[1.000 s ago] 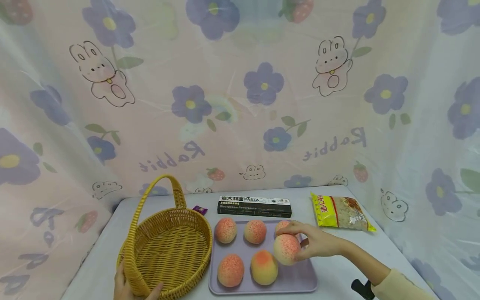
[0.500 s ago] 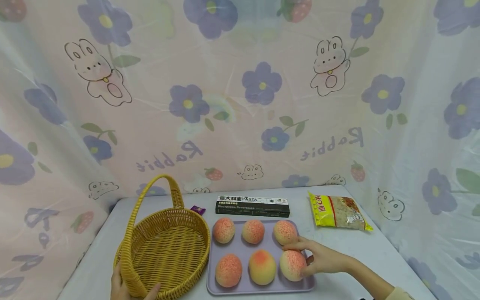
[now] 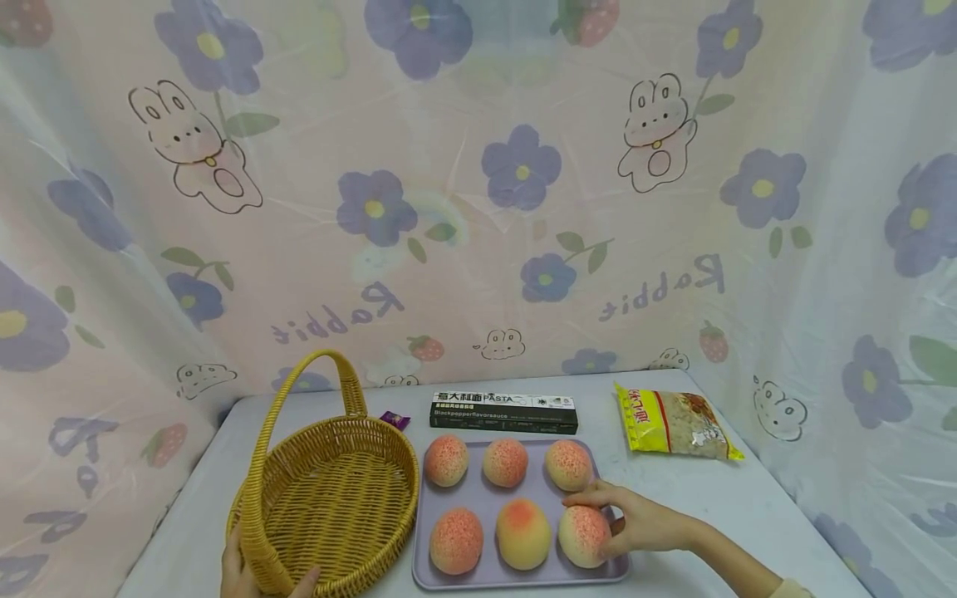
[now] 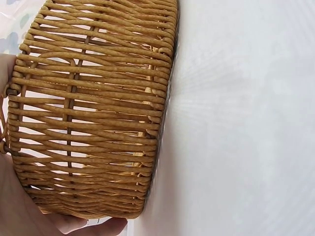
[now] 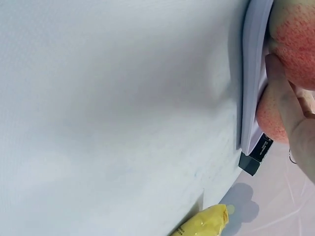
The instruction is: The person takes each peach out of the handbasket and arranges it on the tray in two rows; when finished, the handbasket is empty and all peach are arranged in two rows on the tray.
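Observation:
My right hand (image 3: 646,522) holds a pale, red-speckled peach (image 3: 583,536) at the front right of the lilac tray (image 3: 523,580), fingers and thumb on its right and far sides. The peach sits on the tray in line with a yellow peach (image 3: 523,531) and a redder one (image 3: 456,540). Behind these lies a row of three more, such as the far right peach (image 3: 568,463). At the near left, my left hand (image 3: 257,577) grips the near side of a yellow wicker basket (image 3: 407,507) by its handle; part of that hand is out of frame. In the left wrist view fingers wrap the woven wall (image 4: 93,128).
Behind the tray stands a black-and-white pasta box (image 3: 504,413). A small purple wrapped sweet (image 3: 395,419) lies behind the basket's right side. At the back right is a yellow-trimmed noodle bag (image 3: 676,423). A patterned curtain (image 3: 463,291) surrounds the white table (image 3: 695,490).
My right hand has lowered the peach from above the tray to its front right spot, uncovering the far right peach. The left hand stays on the basket. The view has shifted slightly.

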`<state>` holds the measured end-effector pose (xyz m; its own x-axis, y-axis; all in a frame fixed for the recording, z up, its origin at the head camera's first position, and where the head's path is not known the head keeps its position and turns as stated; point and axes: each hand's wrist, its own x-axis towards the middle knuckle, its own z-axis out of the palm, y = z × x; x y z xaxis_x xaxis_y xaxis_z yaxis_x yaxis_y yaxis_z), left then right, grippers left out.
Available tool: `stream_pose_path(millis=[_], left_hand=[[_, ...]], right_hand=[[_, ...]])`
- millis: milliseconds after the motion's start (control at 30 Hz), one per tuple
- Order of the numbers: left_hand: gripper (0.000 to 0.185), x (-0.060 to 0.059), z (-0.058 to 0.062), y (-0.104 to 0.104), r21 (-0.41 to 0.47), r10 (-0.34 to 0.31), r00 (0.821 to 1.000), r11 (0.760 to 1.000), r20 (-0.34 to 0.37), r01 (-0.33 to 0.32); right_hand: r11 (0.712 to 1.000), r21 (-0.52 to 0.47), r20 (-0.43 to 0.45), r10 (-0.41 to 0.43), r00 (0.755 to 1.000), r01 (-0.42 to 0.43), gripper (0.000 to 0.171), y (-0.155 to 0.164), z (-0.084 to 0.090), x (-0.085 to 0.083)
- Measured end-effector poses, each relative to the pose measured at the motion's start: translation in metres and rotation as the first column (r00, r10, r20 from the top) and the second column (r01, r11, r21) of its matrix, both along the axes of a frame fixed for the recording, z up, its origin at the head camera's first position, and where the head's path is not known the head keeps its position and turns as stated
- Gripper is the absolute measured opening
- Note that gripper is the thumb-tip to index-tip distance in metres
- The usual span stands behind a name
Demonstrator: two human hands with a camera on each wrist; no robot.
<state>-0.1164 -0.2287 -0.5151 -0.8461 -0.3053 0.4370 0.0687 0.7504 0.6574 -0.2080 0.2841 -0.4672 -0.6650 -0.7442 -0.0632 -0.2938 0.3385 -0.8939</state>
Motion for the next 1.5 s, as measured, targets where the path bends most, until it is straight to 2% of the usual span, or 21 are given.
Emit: stream_pose_path(millis=[400,567,700,767,800,833,867,933,967,1000,1033,1067,1100,1200,1233,1300,1333,1367,1400,1433,1500], left_hand=[[0.102,0.004,0.001,0.002,0.021,0.016,0.998,1.0,0.059,-0.017],[0.104,0.002,0.0,0.002,0.018,0.021,0.998,1.0,0.067,-0.022],[0.107,0.003,-0.001,0.001,0.016,0.028,0.998,0.999,0.063,-0.03],[0.109,0.004,-0.001,-0.001,0.024,0.038,0.998,0.999,0.043,-0.039],[0.109,0.004,-0.002,-0.002,0.026,0.042,0.999,0.999,0.017,-0.042],[0.11,0.003,-0.002,-0.003,0.029,0.037,0.999,0.999,-0.01,-0.037],[0.11,0.003,-0.001,-0.004,0.035,0.032,0.999,0.999,-0.042,-0.031],[0.11,0.001,-0.004,-0.004,0.035,0.026,0.993,0.999,-0.114,-0.022],[0.108,-0.001,-0.006,-0.004,0.026,0.013,0.986,1.0,-0.164,-0.008],[0.106,-0.002,-0.008,-0.005,0.008,-0.001,0.978,1.0,-0.208,0.002],[0.106,-0.003,-0.01,-0.005,-0.005,-0.005,0.974,1.0,-0.228,0.004],[0.106,-0.003,-0.012,-0.005,-0.032,-0.002,0.971,0.999,-0.24,-0.005],[0.106,-0.003,-0.013,-0.007,-0.073,-0.006,0.968,0.997,-0.25,-0.013],[0.116,0.002,-0.005,-0.006,-0.149,0.048,0.983,0.986,-0.178,-0.075],[0.12,0.005,0.001,-0.005,-0.153,0.068,0.985,0.984,-0.161,-0.093],[0.122,0.01,0.018,0.001,-0.156,0.076,0.976,0.982,-0.203,-0.109],[0.121,0.014,0.031,0.005,-0.147,0.072,0.968,0.983,-0.24,-0.11],[0.117,0.018,0.045,0.01,-0.143,0.049,0.947,0.985,-0.317,-0.099],[0.111,0.021,0.061,0.016,-0.146,0.016,0.915,0.986,-0.402,-0.081],[0.105,0.023,0.079,0.022,-0.169,-0.027,0.869,0.983,-0.494,-0.066],[0.089,0.029,0.117,0.038,-0.262,-0.135,0.787,0.964,-0.602,-0.035]], right_hand=[[0.997,-0.058,0.046,0.049,0.998,-0.046,0.066,0.006,-0.007,-0.004],[1.0,-0.013,-0.025,0.025,0.999,-0.025,0.059,0.008,0.004,-0.009],[0.996,0.04,-0.162,-0.078,0.984,0.085,0.04,0.003,0.022,-0.019],[0.979,0.071,-0.29,-0.162,0.943,0.19,0.03,-0.006,0.03,-0.028],[0.967,0.072,-0.366,-0.203,0.908,0.245,0.025,-0.013,0.035,-0.033],[0.949,0.074,-0.442,-0.245,0.863,0.308,0.021,-0.021,0.039,-0.037],[0.929,0.058,-0.522,-0.284,0.804,0.365,0.017,-0.03,0.042,-0.041],[0.886,0.027,-0.666,-0.33,0.669,0.463,0.014,-0.05,0.046,-0.047],[0.865,0.027,-0.72,-0.331,0.61,0.502,0.016,-0.06,0.047,-0.048],[0.846,0.043,-0.761,-0.317,0.565,0.532,0.021,-0.069,0.047,-0.049],[0.826,0.078,-0.783,-0.295,0.547,0.558,0.028,-0.079,0.047,-0.049],[0.812,0.119,-0.798,-0.264,0.542,0.572,0.036,-0.087,0.045,-0.049],[0.795,0.184,-0.793,-0.228,0.565,0.578,0.045,-0.094,0.044,-0.049],[0.744,0.362,-0.73,-0.148,0.668,0.561,0.061,-0.11,0.041,-0.045],[0.733,0.398,-0.708,-0.136,0.693,0.551,0.062,-0.113,0.04,-0.043],[0.717,0.442,-0.674,-0.13,0.727,0.538,0.063,-0.116,0.039,-0.04],[0.714,0.451,-0.667,-0.128,0.734,0.535,0.063,-0.117,0.039,-0.039],[0.709,0.462,-0.661,-0.125,0.74,0.532,0.064,-0.117,0.04,-0.037],[0.706,0.47,-0.655,-0.123,0.746,0.53,0.064,-0.116,0.04,-0.035],[0.707,0.474,-0.647,-0.126,0.752,0.526,0.065,-0.115,0.04,-0.034],[0.711,0.474,-0.631,-0.136,0.764,0.519,0.066,-0.113,0.04,-0.031]])
